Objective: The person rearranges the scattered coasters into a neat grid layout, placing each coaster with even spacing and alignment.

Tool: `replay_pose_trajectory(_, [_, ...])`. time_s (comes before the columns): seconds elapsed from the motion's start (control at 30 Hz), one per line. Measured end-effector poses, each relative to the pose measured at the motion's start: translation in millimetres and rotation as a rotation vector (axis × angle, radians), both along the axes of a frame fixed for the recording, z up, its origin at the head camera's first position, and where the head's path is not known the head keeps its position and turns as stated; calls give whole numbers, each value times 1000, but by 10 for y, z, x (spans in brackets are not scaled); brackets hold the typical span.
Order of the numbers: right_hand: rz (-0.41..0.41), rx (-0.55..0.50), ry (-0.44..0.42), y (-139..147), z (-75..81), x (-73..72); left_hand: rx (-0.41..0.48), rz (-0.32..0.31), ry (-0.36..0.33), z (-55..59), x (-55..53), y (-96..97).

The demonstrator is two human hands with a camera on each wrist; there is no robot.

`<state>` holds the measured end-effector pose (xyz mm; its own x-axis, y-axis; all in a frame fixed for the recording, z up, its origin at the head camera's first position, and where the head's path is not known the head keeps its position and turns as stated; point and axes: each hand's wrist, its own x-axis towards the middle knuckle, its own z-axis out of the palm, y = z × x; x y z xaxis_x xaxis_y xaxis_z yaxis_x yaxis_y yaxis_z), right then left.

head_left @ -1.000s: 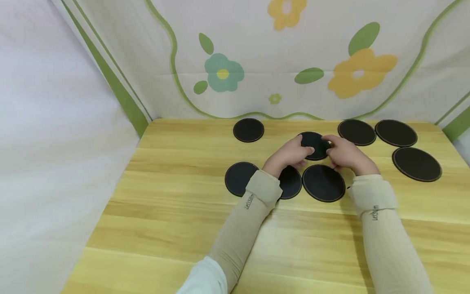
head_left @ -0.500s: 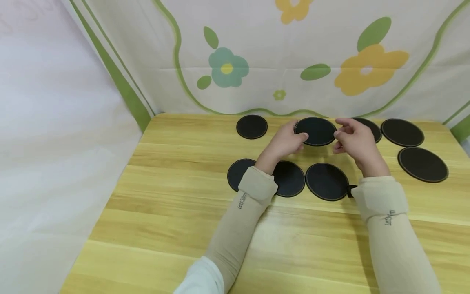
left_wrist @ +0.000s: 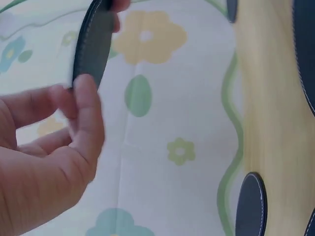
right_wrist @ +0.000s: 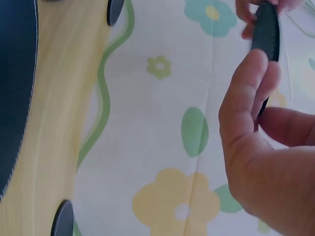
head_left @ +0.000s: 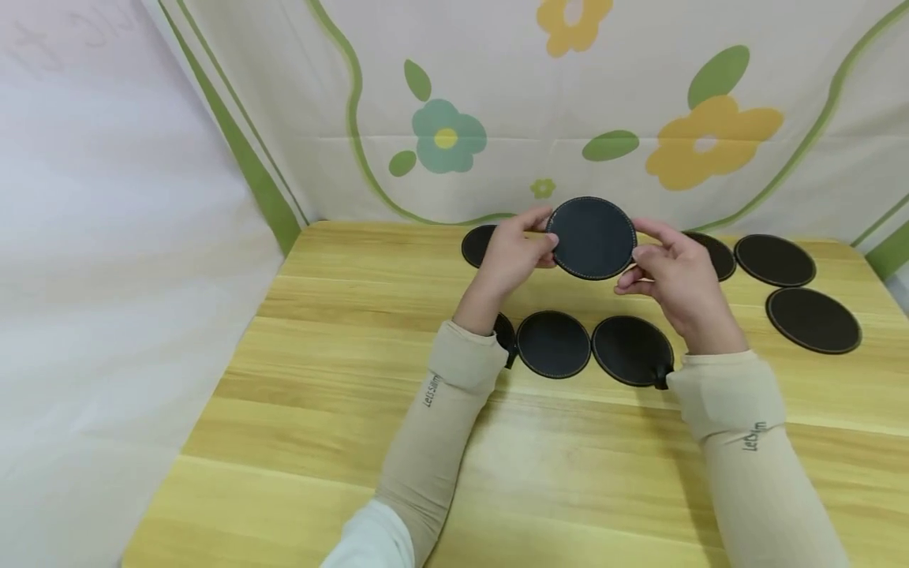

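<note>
A round black coaster (head_left: 593, 238) with pale stitching round its edge is held up off the table between both hands. My left hand (head_left: 511, 256) pinches its left edge, thumb on the face toward me. At the opposite edge, my right hand (head_left: 678, 280) pinches it between thumb and fingers. The left wrist view shows the raised coaster (left_wrist: 93, 46) almost edge-on, and so does the right wrist view, where the coaster (right_wrist: 266, 32) is gripped from both ends. Below the hands, two similar coasters lie side by side, a middle coaster (head_left: 554, 345) and a right coaster (head_left: 630, 347).
A third front coaster (head_left: 506, 335) is mostly hidden by the left wrist. Behind the left hand a back coaster (head_left: 477, 243) shows in part. Several more lie at the right, including a far-right coaster (head_left: 813, 319). A flowered curtain (head_left: 497, 102) hangs along the wooden table's (head_left: 319, 379) back edge.
Both hands have lifted the coaster from the table behind the front row and tilted its face toward me. The left hand has shifted left, and the right hand now grips the right edge.
</note>
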<state>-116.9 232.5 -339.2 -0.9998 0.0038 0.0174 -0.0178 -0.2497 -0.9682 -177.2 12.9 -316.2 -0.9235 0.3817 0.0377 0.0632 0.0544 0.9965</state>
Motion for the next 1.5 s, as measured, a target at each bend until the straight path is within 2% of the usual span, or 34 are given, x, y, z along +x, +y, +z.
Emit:
replay_pose_trajectory(0.07, [18,26,1,-32,1,-5,54,-2,-41,15,-10,-38])
replay_pose_trajectory(0.13, [29,65,0,-50,4,0,65,-32,-54,20,-20,-73])
replay_pose_trajectory(0.3, [65,131,13,-33,37,21,-3,-126,-15,2,-38,-174])
replay_pose_trajectory(0.53, [156,131,53,-10,12,47,-37,-329,10,15,-33,-318])
replay_pose_trajectory(0.67, [183,139,76,-29,0,65,-46,-371,25,23,-42,-378])
replay_pose_trajectory(0.87, [213,128,132,-112,67,82,-75,-387,78,85,-61,-488])
replay_pose_trajectory(1.17, [208,105,154,-295,23,100,-102,-385,86,143,-56,-617])
replay_pose_trajectory(1.37, [188,115,135,-386,5,185,-187,-355,78,161,9,-697])
replay_pose_trajectory(1.5, [201,115,160,-466,41,208,-218,-295,137,257,14,-756])
